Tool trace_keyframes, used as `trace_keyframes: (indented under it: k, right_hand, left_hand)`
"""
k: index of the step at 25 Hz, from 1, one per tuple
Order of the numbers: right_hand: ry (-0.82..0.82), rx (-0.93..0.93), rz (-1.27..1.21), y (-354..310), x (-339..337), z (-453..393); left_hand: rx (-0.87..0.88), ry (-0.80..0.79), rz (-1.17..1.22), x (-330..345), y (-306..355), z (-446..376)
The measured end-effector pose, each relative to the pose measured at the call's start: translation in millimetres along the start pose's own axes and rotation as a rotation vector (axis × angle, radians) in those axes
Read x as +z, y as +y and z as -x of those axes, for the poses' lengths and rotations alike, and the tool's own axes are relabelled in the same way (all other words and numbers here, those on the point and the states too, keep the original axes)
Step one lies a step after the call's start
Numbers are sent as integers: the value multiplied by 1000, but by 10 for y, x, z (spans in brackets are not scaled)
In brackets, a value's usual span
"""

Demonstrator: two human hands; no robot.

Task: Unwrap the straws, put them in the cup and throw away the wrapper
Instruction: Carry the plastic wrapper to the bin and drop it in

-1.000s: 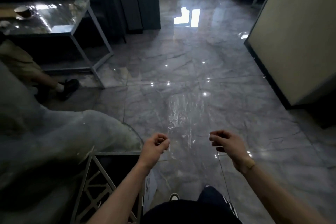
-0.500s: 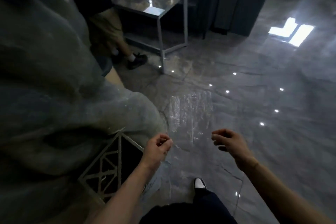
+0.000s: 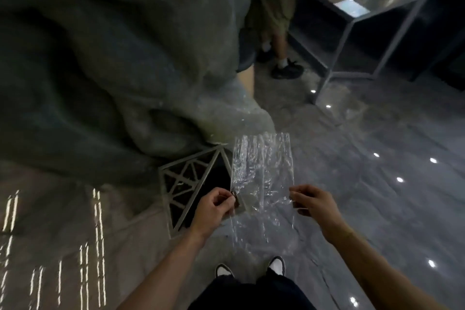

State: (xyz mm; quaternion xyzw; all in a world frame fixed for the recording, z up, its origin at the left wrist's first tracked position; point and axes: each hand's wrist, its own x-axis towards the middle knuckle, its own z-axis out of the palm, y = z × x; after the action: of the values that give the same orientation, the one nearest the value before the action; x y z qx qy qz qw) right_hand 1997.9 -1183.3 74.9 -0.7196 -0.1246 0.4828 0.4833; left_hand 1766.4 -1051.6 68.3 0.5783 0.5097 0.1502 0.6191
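Observation:
A clear, crinkled plastic wrapper [image 3: 263,171] hangs stretched between my two hands above the grey marble floor. My left hand [image 3: 214,206] pinches its left edge with thumb and fingers. My right hand [image 3: 312,200] pinches its right edge. Just left of the wrapper stands a bin [image 3: 191,184] with a metal lattice side and a dark opening. No straws and no cup are in view.
A large grey rock-like sculpture [image 3: 100,70] fills the left and top. A person's legs [image 3: 279,40] stand beside a glass-topped metal table [image 3: 372,7] at the upper right. My shoes [image 3: 276,265] are below on the glossy floor [image 3: 364,184].
The view has swung left and down, bringing the lattice bin closer to my hands. Both hands still hold the wrapper spread between them.

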Motion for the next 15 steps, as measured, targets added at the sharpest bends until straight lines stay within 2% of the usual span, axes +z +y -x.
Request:
trace_keyframes:
  k: [8,11,15]
  right_hand:
    - [-326,9,185,-103,873,-185]
    - [-446,-13,313,-101,970,-204]
    - [-571,-32,499,-105,1003,-253]
  left_hand:
    - [-151,286,128,-634,-478,375]
    - [-312,297,259,-758,-589,353]
    - [-522,260,565,-862,-699,320]
